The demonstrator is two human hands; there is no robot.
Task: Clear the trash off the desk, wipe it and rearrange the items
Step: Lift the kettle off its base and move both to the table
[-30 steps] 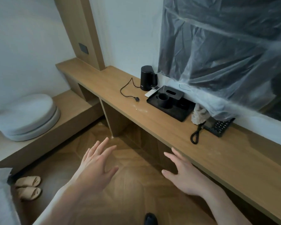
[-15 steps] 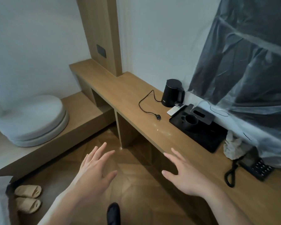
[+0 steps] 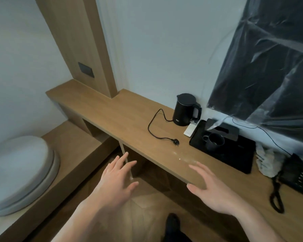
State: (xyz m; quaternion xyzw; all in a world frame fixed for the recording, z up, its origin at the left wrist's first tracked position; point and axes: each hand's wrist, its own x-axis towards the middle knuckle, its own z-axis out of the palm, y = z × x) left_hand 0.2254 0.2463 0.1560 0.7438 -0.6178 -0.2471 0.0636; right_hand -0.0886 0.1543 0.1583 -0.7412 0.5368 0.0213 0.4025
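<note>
A long wooden desk runs along the wall. On it stand a black kettle with its loose cord, a white remote and a black tray holding a dark mug and a black tissue box. Crumpled whitish trash lies between the tray and a black telephone. Pale crumbs or dust speckle the desk near its front edge. My left hand hovers open over the floor, in front of the desk. My right hand hovers open over the desk's front edge. Neither holds anything.
A screen wrapped in clear plastic hangs above the desk's right part. A lower wooden bench at the left carries round grey cushions. A dark shoe shows on the wooden floor below.
The view has moved closer to the desk and to the left. Both open hands have advanced; the right one now reaches over the desk's front edge.
</note>
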